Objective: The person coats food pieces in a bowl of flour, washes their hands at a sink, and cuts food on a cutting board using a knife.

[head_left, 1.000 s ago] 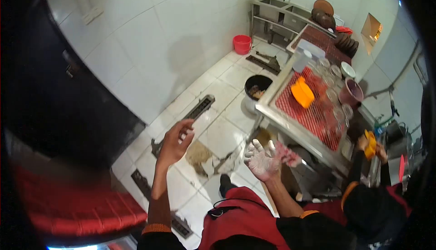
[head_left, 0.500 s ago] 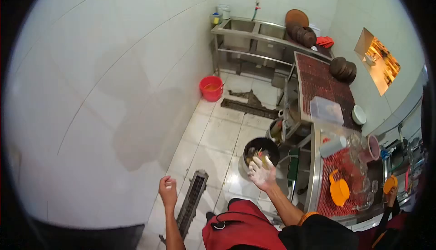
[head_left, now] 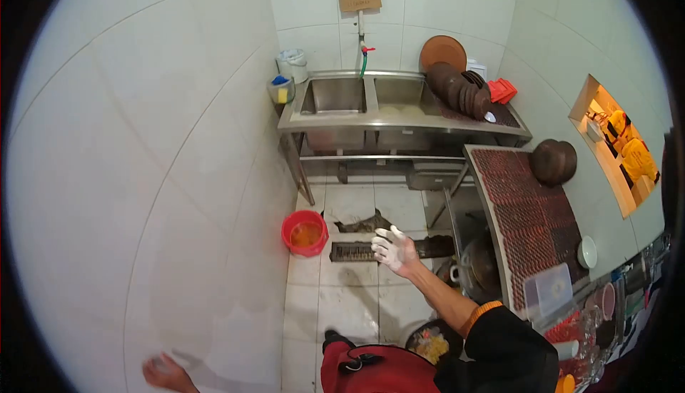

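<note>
My right hand (head_left: pixel 394 251) is held out over the floor with its fingers spread and a white coating on them. Nothing is in it, and it appears above the long floor drain (head_left: pixel 353 252). My left hand (head_left: pixel 165 373) is low at the left in front of the white wall, slightly blurred, fingers apart and empty. A red bucket (head_left: pixel 305 233) with orange liquid stands by the wall. Beyond it is a steel double sink (head_left: pixel 335 97) with a green hose (head_left: pixel 363 63) over it. Dark round dishes (head_left: pixel 457 92) are stacked at its right end.
A side counter (head_left: pixel 524 222) with red matting runs along the right, bearing a white bowl (head_left: pixel 587 252), a clear plastic tub (head_left: pixel 548 291) and glasses. A bin of food scraps (head_left: pixel 430 344) stands beside me. People in yellow (head_left: pixel 637 160) show through a wall opening.
The view has swung up and toward the sink, which now appears nearer. My left hand has shifted to the lower left of the view. The co-worker at the right has left the view.
</note>
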`<action>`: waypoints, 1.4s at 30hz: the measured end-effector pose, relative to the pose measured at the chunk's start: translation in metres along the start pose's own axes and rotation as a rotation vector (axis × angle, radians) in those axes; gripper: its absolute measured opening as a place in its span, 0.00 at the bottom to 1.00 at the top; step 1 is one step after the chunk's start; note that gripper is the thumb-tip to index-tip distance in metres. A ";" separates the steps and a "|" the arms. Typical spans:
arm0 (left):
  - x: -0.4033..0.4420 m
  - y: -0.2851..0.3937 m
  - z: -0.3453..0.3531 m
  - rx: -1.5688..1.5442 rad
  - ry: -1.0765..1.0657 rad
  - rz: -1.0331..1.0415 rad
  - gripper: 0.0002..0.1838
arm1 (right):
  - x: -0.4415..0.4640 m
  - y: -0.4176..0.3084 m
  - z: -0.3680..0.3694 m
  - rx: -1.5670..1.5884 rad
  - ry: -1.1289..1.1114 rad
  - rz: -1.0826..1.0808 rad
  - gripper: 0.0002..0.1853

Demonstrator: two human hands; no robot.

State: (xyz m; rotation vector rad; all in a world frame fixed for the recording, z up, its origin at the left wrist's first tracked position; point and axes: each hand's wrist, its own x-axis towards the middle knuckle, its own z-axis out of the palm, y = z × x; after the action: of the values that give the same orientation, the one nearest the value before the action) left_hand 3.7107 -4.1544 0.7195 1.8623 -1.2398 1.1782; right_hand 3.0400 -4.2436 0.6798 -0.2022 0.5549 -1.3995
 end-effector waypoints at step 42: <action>0.292 1.339 0.472 -2.040 -0.413 1.544 0.25 | 0.850 -0.383 -0.151 0.368 0.172 -0.177 0.24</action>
State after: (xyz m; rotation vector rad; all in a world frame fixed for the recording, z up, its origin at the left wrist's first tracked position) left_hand 2.6831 -5.1740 0.7955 -0.6350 -2.4376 -0.4494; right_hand 2.6914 -5.1050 0.5125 0.1708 0.4171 -1.6747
